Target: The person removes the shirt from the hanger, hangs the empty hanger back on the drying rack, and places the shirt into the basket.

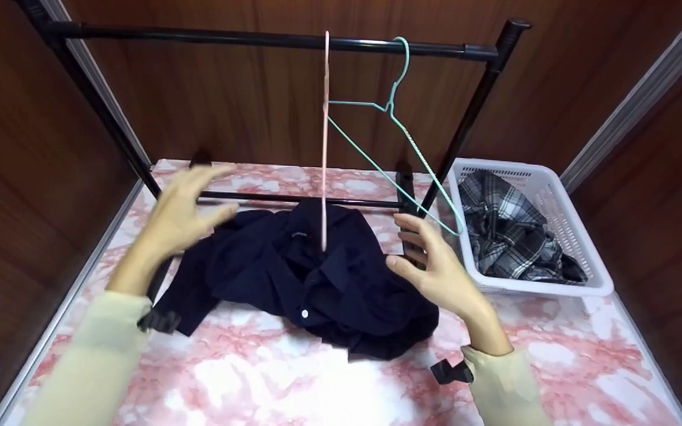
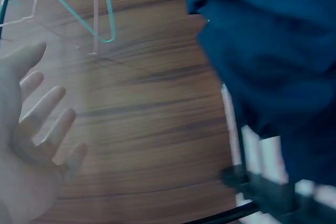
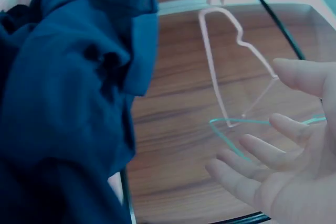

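Observation:
A dark navy buttoned garment (image 1: 258, 260) lies crumpled on the pink and white marbled surface, a white button showing near its front. Above its left part hovers my left hand (image 1: 181, 210), fingers spread and holding nothing. My right hand (image 1: 433, 266) is raised over the garment's right side, its fingers loosely bent and apart from one another. In the right wrist view that hand (image 3: 283, 156) is likewise bare of any object. A pink hanger (image 1: 325, 148), seen edge-on, and a turquoise hanger (image 1: 415, 148) hang from the black rail between the hands.
The black rack's top bar (image 1: 228, 36) spans the back, with a lower bar (image 1: 293, 199) near the surface. At the right stands a white plastic basket (image 1: 572, 225) holding a grey and black plaid cloth (image 1: 507, 231). Brown wood-grain panels (image 1: 228, 106) enclose the back and sides.

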Tool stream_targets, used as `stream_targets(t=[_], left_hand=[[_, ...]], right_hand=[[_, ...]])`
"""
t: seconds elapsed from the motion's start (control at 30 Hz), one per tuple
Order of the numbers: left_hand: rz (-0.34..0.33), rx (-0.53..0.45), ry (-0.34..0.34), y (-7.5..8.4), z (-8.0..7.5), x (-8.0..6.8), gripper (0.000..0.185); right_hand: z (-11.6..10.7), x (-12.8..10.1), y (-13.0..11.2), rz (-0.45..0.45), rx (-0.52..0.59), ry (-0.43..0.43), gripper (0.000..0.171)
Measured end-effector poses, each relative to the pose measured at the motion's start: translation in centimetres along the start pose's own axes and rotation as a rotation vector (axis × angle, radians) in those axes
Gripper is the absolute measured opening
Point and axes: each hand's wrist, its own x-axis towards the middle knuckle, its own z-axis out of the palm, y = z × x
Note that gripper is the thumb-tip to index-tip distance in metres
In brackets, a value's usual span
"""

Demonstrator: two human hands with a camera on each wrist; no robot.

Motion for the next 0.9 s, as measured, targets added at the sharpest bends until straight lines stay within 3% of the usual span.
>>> stream_targets(t=[0.2,0.47,0.67,0.9], left_hand=[[-0.059,-0.046,-0.074,-1.5,2.9,-2.7,0.072],[-0.162,-0.049,-0.174,-2.7,5.8,-4.2,0.086],[-0.245,0.047,-0.255,-3.8,7.2,-4.8,0.098],[-0.405,0.104,-0.291,-5.1,7.8,-6.1,0.107]], right_hand=[[0.8,-0.6,1.7,0.027,-0.060,0.019,0.074],[2.0,-1.4,3.7,0.034,-0.197,0.045,0.082],[2.9,-1.8,4.5,0.091,-0.274,-0.002,0.095],[3.6,-2.6,5.0,0.196,-0.366,-0.022,0.100]])
